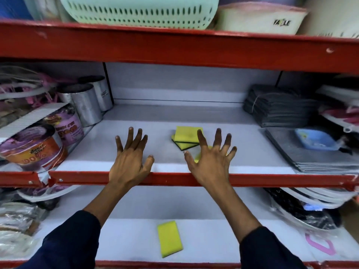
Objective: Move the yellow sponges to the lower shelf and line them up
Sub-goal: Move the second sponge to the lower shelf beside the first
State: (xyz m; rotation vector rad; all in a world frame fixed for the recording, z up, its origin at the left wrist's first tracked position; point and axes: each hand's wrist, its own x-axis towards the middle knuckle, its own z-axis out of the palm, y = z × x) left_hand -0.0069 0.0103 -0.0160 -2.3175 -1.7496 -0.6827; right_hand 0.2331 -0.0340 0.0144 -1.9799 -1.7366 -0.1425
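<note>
Two yellow sponges with dark undersides (185, 137) lie overlapped on the white middle shelf (136, 121). A third yellow sponge shows only as a sliver (198, 157) under my right hand (210, 160), which hovers over it with fingers spread and holds nothing. My left hand (131, 158) is open too, palm down above bare shelf to the left of the sponges. One yellow sponge (170, 238) lies alone on the lower shelf (213, 239), between my forearms.
Purple tubs (38, 146) and silver rolls (85, 105) fill the middle shelf's left side. Grey cloth stacks (277, 107), grey mats (310, 158) and a blue tray (314, 139) sit on its right. Red rails (174, 178) front each shelf. Bagged goods crowd both ends of the lower shelf.
</note>
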